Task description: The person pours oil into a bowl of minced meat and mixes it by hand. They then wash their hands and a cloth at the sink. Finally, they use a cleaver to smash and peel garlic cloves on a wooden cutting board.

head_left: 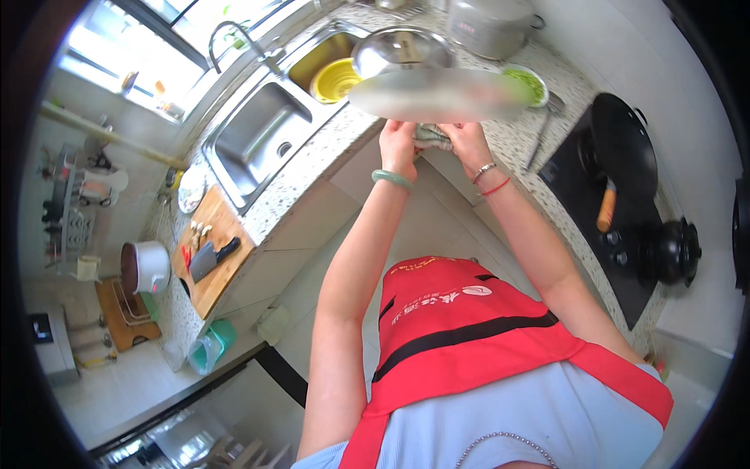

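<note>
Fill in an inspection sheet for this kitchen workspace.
Surface: speckled counter, pale.
Things in hand: patterned cloth, bunched between the hands.
Clutter: knife on a wooden board at left; yellow basin in the sink's farther compartment.
Hands: left hand and right hand both grip the cloth; a blur hides the fingertips.
Cables: nothing seen.
Surroundings: wok and black pot on the hob at right; window beyond the sink.

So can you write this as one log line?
left hand: holds cloth | right hand: holds cloth | cleaver: on cutting board | pan: on cooktop
</note>
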`<state>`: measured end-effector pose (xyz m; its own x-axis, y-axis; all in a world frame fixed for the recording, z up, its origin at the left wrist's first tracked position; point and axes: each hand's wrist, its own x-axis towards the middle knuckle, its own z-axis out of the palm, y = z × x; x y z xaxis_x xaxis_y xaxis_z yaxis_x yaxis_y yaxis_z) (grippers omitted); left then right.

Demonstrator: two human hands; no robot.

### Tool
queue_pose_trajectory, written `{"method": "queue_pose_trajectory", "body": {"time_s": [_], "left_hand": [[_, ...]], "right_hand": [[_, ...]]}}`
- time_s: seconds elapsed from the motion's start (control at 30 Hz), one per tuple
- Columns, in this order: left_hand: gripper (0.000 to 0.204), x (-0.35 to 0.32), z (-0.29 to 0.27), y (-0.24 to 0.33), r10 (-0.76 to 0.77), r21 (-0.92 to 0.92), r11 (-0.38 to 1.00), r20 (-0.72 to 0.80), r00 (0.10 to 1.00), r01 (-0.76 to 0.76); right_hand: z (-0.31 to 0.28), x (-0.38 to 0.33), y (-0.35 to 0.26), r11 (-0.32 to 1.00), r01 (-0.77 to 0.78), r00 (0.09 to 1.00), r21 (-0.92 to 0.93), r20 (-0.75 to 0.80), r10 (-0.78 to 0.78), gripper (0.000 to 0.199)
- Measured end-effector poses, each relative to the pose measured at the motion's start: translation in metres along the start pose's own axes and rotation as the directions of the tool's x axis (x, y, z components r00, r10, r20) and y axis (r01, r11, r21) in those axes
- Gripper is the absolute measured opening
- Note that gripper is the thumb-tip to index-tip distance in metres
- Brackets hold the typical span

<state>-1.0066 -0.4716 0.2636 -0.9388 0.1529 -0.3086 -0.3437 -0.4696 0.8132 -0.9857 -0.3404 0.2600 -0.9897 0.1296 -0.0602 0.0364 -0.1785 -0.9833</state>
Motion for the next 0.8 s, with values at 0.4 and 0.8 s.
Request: {"method": "queue_pose_trajectory", "body": {"time_s": [0.4,0.8], "left_hand": [[0.058,0.064,-0.173,0.026,-0.015,0.005,1.000,-0.351,0.936,0.018],[0.056,0.176,-0.244,0.030,-0.208,0.237,0.937,-0.213,0.955,0.257]], "right_hand": [[0.139,0.104,0.105,0.883,0.017,0.971,-0.468,0.217,0.096,0.033],[0.156,0.213,0.199,0.649,0.207,0.972,-0.732,0.232,-0.049,0.036]]}}
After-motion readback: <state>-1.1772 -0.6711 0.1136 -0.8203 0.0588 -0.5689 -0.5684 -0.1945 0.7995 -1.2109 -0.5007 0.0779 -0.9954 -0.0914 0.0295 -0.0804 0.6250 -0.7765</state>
